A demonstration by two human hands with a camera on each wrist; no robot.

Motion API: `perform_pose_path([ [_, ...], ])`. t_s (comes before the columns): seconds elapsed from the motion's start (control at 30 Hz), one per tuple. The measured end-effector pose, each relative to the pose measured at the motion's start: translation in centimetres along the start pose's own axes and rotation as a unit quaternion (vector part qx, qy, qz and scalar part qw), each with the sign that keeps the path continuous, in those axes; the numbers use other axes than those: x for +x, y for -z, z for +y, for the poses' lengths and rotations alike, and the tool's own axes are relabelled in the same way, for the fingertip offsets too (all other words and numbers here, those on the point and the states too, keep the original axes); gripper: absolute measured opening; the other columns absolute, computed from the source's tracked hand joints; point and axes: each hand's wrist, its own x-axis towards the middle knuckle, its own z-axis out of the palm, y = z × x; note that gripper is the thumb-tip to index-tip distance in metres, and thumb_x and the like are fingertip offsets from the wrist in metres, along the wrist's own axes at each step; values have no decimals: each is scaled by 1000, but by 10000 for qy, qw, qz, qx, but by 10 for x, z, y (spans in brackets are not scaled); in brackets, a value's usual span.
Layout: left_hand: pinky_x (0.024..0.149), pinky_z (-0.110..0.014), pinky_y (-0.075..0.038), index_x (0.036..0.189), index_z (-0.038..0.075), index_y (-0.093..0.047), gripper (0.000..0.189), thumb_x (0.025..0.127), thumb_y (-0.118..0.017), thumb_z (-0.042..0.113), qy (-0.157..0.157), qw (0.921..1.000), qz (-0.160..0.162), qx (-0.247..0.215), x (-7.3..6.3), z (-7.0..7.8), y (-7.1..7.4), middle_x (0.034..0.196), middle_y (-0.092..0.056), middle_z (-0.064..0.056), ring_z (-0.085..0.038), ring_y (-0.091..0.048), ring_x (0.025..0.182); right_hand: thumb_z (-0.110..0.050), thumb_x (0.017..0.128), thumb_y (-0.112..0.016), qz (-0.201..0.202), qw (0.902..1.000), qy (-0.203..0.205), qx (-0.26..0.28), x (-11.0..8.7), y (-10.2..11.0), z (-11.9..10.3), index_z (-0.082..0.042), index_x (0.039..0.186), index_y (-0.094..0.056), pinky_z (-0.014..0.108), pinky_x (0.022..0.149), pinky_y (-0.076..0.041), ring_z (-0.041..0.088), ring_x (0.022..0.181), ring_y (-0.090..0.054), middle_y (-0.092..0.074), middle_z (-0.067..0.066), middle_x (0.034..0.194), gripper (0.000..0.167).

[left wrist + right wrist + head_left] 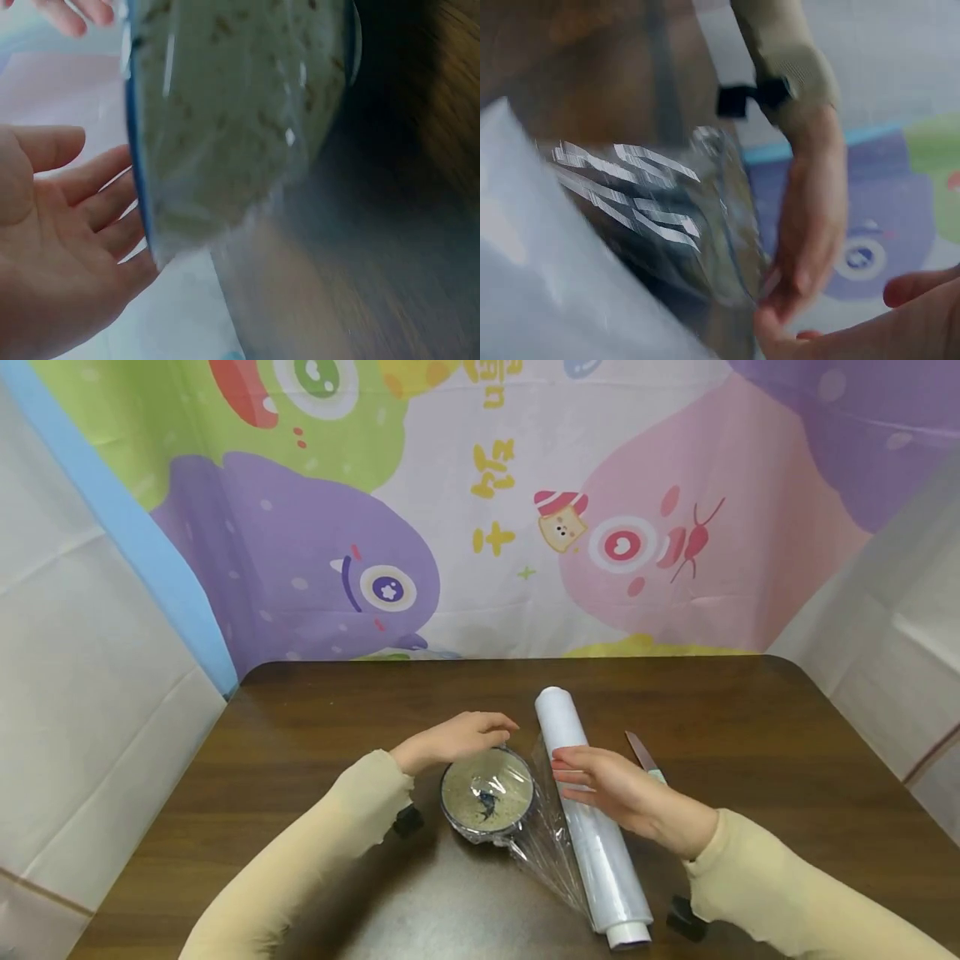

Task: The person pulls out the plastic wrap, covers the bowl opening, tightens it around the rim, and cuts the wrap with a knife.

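Observation:
A round bowl (487, 793) with a dark figure on its pale inside stands on the table, clear plastic wrap drawn over its top. From the bowl a wrinkled sheet of plastic wrap (551, 852) runs right to a long roll of plastic wrap (600, 860). My left hand (459, 739) is at the bowl's far rim, fingers loosely extended; in the left wrist view its fingertips lie by the blue rim (137, 172), contact unclear. Over the roll's middle hovers my right hand (618, 789), its fingers straight and nothing in them.
A small knife (642, 753) with a pale handle lies right of the roll, partly behind the right hand. The brown wooden table (300, 735) ends at a cartoon-printed curtain (480, 593). Pale sheets hang at both sides.

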Motion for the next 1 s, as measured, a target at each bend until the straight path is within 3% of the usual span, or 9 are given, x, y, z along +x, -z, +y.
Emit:
perform_pose_path([
  [0.17, 99, -36, -37, 125, 6, -54, 37, 97, -36, 25, -59, 9992, -339, 179, 6, 2, -8, 124, -56, -6, -22, -49, 118, -20, 96, -29, -55, 9996, -276, -28, 9, -23, 11, 14, 136, -16, 52, 109, -14, 42, 135, -12, -15, 30, 145, 54],
  [0.4, 101, -35, -35, 120, 8, -58, 40, 98, -33, 31, 240, 9992, -315, -46, 6, -1, -13, 123, -58, -5, -20, -48, 120, -25, 98, -29, 7, 9988, -461, 164, 9, -41, 18, 7, 140, -11, 61, 103, -18, 44, 134, -9, -14, 27, 145, 56],
  [0.57, 102, -36, -34, 117, 10, -61, 40, 99, -32, 30, 287, 9991, -180, -241, 0, -8, -17, 123, -58, -5, -21, -47, 121, -25, 98, -28, -51, 9980, -551, 294, 4, -47, 21, 6, 140, -11, 63, 102, -17, 46, 130, -18, -21, 30, 139, 55],
  [0.7, 103, -37, -33, 118, 9, -60, 39, 98, -33, 29, 326, 9986, -19, -415, -4, -14, -20, 125, -56, -7, -22, -46, 122, -28, 98, -30, -28, 9971, -732, 222, -1, -50, 24, 4, 138, -16, 65, 96, -25, 47, 125, -28, -25, 30, 136, 54],
  [0.83, 99, -37, -37, 114, 7, -62, 36, 97, -36, 28, 337, 9973, 226, -615, -8, -19, -24, 117, -61, -8, -22, -52, 113, -29, 97, -30, -31, 9968, -783, 181, -4, -51, 26, 5, 131, -24, 62, 92, -32, 42, 118, -38, -36, 26, 125, 48],
  [1.0, 93, -36, -41, 107, 3, -65, 32, 96, -42, 22, 648, 9873, 682, -1277, -15, -23, -31, 107, -64, -9, -20, -56, 104, -30, 97, -32, 48, 9941, -1078, 117, -9, -52, 30, 7, 129, -28, 66, 90, -31, 44, 116, -40, -39, 28, 123, 49],
])
